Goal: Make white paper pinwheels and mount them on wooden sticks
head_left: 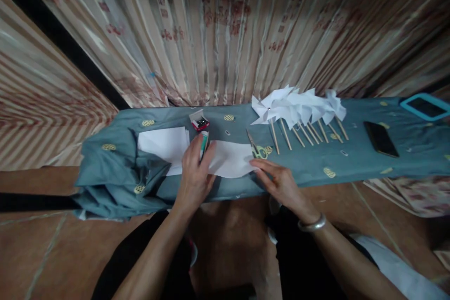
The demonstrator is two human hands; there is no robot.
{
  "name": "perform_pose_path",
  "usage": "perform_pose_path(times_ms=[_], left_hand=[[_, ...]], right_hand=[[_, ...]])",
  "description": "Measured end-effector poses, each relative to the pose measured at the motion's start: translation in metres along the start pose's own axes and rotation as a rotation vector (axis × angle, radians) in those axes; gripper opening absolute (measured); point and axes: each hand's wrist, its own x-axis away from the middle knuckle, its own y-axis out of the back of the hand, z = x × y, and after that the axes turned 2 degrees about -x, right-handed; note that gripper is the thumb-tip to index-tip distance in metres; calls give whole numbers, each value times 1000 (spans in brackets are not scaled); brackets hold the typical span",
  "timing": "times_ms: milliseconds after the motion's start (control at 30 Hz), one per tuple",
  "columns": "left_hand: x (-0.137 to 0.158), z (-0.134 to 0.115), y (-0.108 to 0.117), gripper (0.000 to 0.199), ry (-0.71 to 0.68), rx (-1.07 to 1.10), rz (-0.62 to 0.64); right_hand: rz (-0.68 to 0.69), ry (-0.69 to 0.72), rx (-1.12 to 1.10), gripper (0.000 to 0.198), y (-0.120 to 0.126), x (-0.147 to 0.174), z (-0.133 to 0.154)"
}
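Note:
My left hand [194,168] grips a teal and white tube-shaped thing [204,144], likely a glue stick or marker, and rests on a white sheet of paper [230,159]. My right hand [279,183], with a metal bangle at the wrist, lies flat with its fingertips on the sheet's right edge. Green-handled scissors [256,148] lie just beyond those fingertips. Further right, several white paper pinwheels [298,105] on wooden sticks lie in a row. A stack of white paper [163,143] sits to the left.
A narrow bench covered in blue-grey cloth [351,161] holds everything. A small red box of clips [199,123] stands behind the paper. A black phone [380,138] and a teal-cased tablet [426,106] lie far right. Striped curtains hang behind; tiled floor lies below.

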Motion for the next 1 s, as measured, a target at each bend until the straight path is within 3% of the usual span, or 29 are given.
perform_pose_path(times_ms=[100,167,300,433,600,867,1000], left_hand=[[-1,-3,-13,33,-109,-31,147],[-1,-4,-21,25,-153,-24,198],[-1,-13,-29,22,-220,18,223],[1,-26,-30,18,-272,29,270],[3,-33,-30,21,-255,27,332],[4,-38,-21,22,-258,88,410],[8,-50,-19,17,-277,117,434]], right_hand=[[94,-6,-9,29,11,4,-9],[89,-9,-20,31,20,-4,-15],[8,-48,240,30,22,-37,-29],[170,-41,525,39,7,-67,-39],[258,-56,593,34,6,-83,-43],[232,-144,710,30,1,-102,-38],[266,-108,723,21,-7,-122,-38]])
